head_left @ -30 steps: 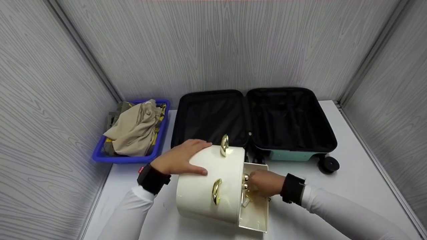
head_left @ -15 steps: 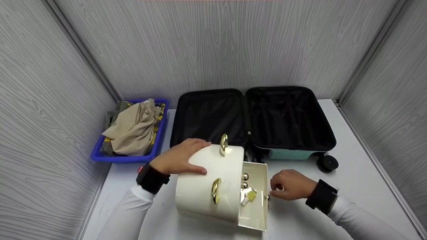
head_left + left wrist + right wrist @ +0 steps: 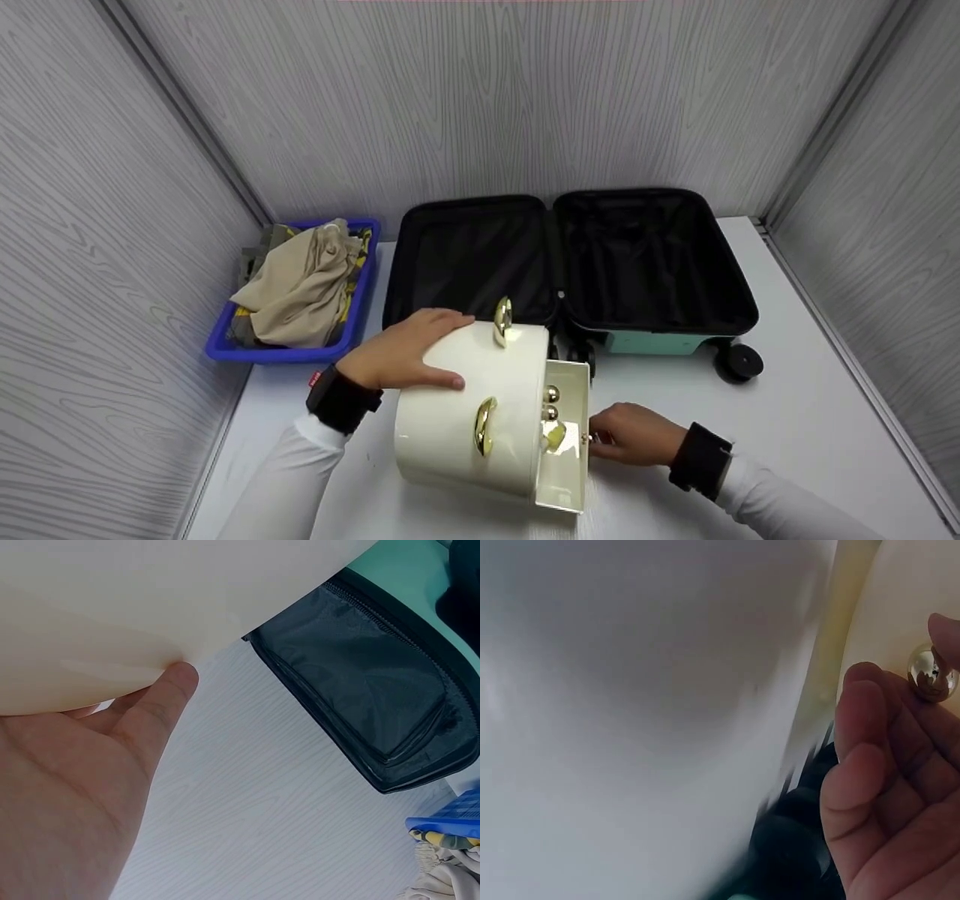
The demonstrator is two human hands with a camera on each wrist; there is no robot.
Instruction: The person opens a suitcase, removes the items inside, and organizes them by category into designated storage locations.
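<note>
left hand [image 3: 401, 358] flat on box [image 3: 469, 409] | right hand [image 3: 630, 435] pinches drawer [image 3: 568, 435] knob [image 3: 931, 673] | risk: trinket [image 3: 556, 435] jams drawer

A cream box [image 3: 469, 409] with gold knobs [image 3: 552, 394], a black-lined teal suitcase [image 3: 645, 341], a blue bin [image 3: 352, 330] and a white tabletop [image 3: 787, 420] are seen.

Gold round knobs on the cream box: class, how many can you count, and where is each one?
3. Two knobs sit one above the other on the box front over the open drawer; a third is on the drawer front, at the right hand. Others may be hidden.
</note>
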